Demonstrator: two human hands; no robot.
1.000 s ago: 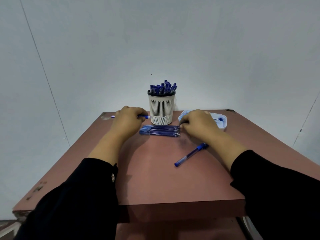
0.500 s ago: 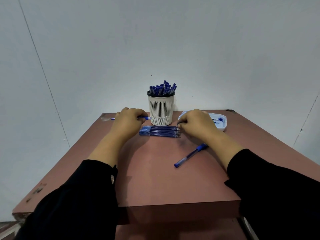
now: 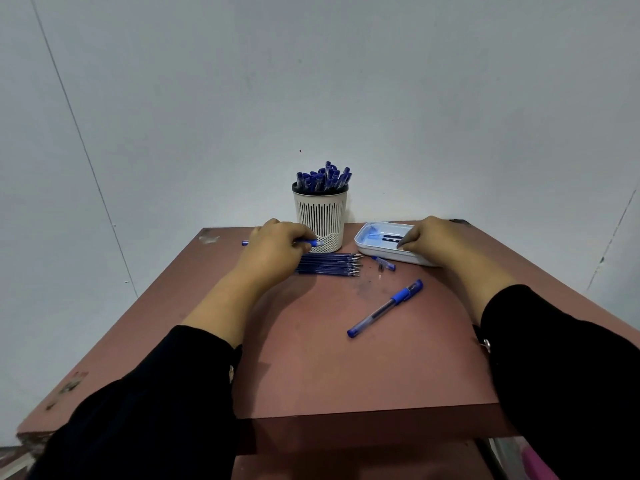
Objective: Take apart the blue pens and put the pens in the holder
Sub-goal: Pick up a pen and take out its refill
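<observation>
The pen barrel (image 3: 304,242) in the left hand (image 3: 277,249) sits where it did half a second ago, fingers curled round it just beside the holder (image 3: 320,220). What changed is the right hand (image 3: 431,242): it has left the near end of the refill row (image 3: 329,264) and gone out over the white tray (image 3: 377,251), fingers bent down at the tray's inner edge. Whether it pinches a small part there I cannot tell; the fingertips hide it. I judge this barrel is stripped, its small piece going to the tray, so dropping it in the holder should come next.

Counts: one barrel in hand; one whole capped pen (image 3: 385,308) lying on the table (image 3: 346,375) nearer the person than the right hand; one small tip piece (image 3: 384,263) between refill row and tray; roughly seven refills, too tightly packed to count surely; about a dozen pens bunched in the holder; one holder, one tray.
</observation>
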